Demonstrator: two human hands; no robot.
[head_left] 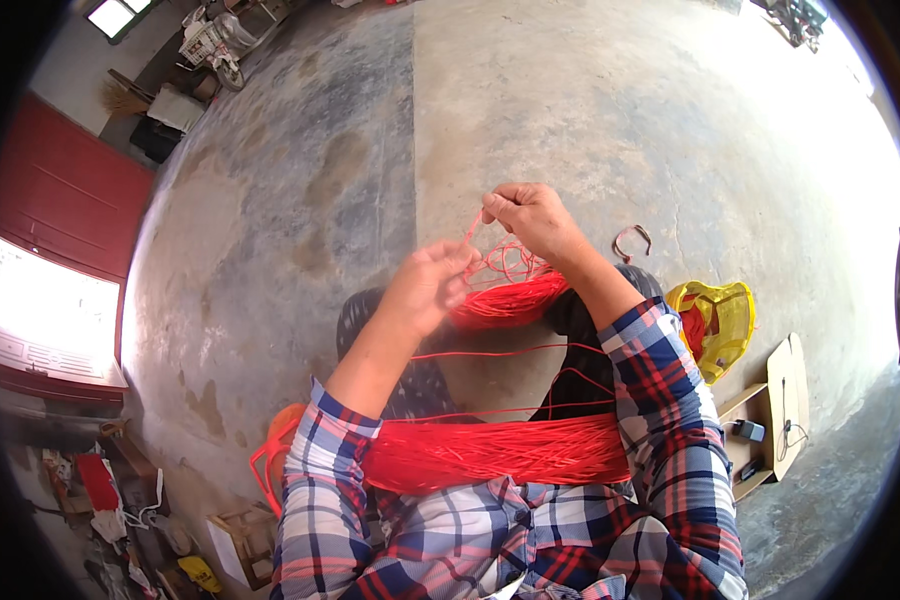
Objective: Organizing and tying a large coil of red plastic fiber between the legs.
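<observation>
Two hands worked above your knees. Your right hand (530, 215) was raised highest, its fingers pinched shut on the upper end of a thin red cord (472, 228). Your left hand (432, 285) sat lower and nearer to you, curled closed around the same run of cord just below the right hand's pinch. From the two grips the cord dropped in loose loops (510, 265) into a small red bundle (510, 300), which rested between your knees, touching the left hand's fingers. A few single strands (500, 352) ran from that bundle back toward you and met a large red bundle (495, 450) that lay across your lap, well below both hands. Your plaid sleeves (660, 400) framed it on either side. A yellow bag (722, 315) stood on the concrete floor (590, 110) just beside your right knee, and a small curved hook (632, 240) lay on the floor near your right forearm.
</observation>
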